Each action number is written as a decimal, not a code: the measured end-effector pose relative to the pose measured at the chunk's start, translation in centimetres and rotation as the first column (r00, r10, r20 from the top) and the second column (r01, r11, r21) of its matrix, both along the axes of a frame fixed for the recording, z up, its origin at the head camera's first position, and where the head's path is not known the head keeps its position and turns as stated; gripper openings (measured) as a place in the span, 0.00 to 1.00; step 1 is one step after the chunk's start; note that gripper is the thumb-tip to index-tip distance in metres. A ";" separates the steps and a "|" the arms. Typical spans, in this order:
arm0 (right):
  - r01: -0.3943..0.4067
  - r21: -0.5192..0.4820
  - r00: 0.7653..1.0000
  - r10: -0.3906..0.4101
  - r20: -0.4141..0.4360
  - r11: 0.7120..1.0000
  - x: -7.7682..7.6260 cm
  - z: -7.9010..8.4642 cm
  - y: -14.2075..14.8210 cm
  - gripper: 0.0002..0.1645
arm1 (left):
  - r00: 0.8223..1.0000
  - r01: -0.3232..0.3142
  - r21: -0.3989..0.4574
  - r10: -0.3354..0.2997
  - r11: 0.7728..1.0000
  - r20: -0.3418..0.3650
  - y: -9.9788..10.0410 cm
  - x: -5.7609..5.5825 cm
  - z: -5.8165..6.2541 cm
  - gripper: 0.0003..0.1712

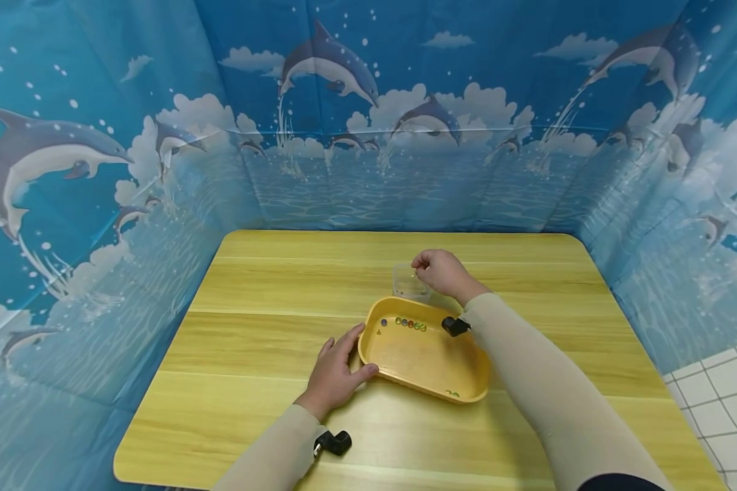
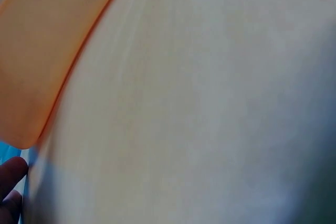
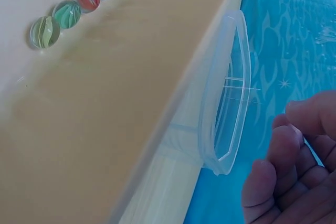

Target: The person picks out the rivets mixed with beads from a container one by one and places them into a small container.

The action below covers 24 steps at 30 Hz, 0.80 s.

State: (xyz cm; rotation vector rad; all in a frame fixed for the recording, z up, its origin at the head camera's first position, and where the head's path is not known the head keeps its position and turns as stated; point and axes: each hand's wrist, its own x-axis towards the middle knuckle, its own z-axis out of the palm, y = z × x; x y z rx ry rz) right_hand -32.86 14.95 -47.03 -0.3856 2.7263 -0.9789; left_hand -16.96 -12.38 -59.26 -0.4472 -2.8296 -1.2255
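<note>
A yellow tray holds several glass marbles, most of them in a row near its far side. My left hand rests against the tray's left end, fingers extended, with the thumb at the near rim. Its fingertips show beside the tray's corner in the left wrist view. Behind the tray stands a small clear plastic box with a few tiny things low inside. My right hand is over the box's right side, thumb and fingers curled together. Whether something small sits between the fingertips cannot be told.
The wooden table bears the tray and the box. A blue dolphin-print curtain hangs along its back and sides. White tiles show at the lower right.
</note>
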 end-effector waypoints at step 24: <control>-0.168 0.000 0.986 0.168 0.006 0.986 5.6 -1.5 -4.2 0.14 | 1.000 0.002 -0.004 -0.002 1.000 0.007 0.0 0.1 0.1 0.48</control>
